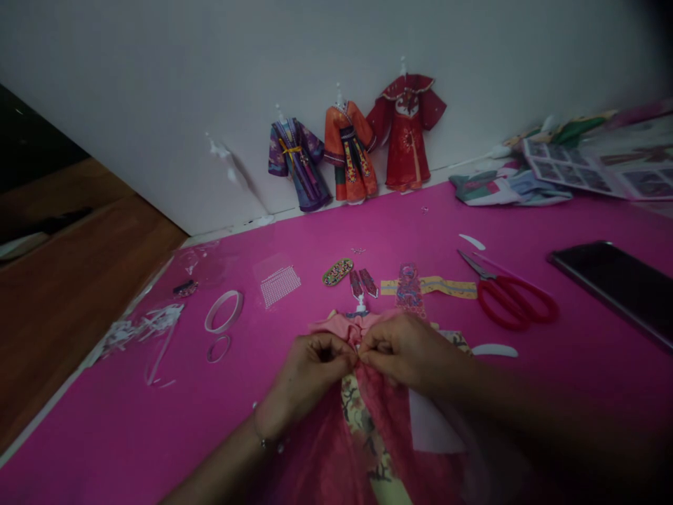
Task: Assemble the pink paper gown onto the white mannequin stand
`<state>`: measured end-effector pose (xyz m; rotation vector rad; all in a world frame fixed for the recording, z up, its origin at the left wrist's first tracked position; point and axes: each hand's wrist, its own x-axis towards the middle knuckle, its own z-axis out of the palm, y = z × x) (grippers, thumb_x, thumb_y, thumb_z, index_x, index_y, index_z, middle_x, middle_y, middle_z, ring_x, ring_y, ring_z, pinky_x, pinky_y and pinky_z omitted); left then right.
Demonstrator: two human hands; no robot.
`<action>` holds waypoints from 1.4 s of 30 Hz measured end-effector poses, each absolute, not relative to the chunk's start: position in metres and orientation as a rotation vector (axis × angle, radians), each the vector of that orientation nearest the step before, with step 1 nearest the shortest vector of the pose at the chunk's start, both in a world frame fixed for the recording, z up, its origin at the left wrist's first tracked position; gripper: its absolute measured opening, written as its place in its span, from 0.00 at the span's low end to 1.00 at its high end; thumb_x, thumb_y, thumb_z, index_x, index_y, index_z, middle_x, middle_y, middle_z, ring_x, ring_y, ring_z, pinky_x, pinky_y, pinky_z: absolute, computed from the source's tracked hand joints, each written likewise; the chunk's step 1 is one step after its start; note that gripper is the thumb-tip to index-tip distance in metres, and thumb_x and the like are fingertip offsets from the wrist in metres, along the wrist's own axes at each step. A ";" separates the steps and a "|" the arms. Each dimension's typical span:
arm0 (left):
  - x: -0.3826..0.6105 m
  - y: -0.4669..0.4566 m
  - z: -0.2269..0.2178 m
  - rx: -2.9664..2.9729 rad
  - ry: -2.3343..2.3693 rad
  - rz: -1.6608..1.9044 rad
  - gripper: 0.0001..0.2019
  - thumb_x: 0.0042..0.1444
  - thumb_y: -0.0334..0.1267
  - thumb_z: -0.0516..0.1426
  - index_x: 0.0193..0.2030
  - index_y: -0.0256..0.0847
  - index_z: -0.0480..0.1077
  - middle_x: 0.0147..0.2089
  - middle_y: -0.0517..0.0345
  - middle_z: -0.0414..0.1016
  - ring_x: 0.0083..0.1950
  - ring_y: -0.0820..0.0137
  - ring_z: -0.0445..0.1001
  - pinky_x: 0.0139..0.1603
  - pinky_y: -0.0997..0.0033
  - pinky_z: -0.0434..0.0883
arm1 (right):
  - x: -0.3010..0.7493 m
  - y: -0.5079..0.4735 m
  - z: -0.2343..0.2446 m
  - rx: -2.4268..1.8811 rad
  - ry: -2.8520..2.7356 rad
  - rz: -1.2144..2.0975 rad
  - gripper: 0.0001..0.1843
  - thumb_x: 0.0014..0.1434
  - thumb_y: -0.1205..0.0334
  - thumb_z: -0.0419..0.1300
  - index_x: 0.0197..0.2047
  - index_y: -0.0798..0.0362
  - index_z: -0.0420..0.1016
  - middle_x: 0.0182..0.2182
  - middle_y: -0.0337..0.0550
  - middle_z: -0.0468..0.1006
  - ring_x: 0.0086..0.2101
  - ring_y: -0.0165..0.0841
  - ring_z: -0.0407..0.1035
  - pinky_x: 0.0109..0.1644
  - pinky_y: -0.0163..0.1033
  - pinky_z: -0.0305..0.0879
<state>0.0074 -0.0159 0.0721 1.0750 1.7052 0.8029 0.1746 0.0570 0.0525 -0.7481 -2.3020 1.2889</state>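
Observation:
A small pink doll dress [336,414] with a patterned yellow front panel [362,421] lies on the pink table before me, on a white doll form whose neck [360,304] shows above the collar. My left hand [320,365] pinches the fabric at the dress's waist from the left. From the right, my right hand [404,351] pinches at the same spot, fingertips almost meeting those of the left. What exactly sits between the fingertips is too small and dark to make out. A white piece [434,424] shows under my right forearm.
Red-handled scissors [518,301] and a phone [620,280] lie at right. Beyond my hands are a yellow strip [452,287], a beaded oval [337,272] and a sheet of tiny gems [280,286]. Tape rolls [224,312] sit left. Three dressed doll forms [351,158] lean by the wall.

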 end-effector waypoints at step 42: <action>0.013 -0.013 0.077 1.071 1.759 0.783 0.05 0.37 0.37 0.57 0.21 0.38 0.72 0.21 0.64 0.69 0.26 0.76 0.63 0.30 0.73 0.61 | 0.172 0.050 0.051 -0.923 -2.211 1.123 0.06 0.41 0.73 0.58 0.20 0.53 0.72 0.14 0.31 0.66 0.17 0.23 0.57 0.22 0.32 0.48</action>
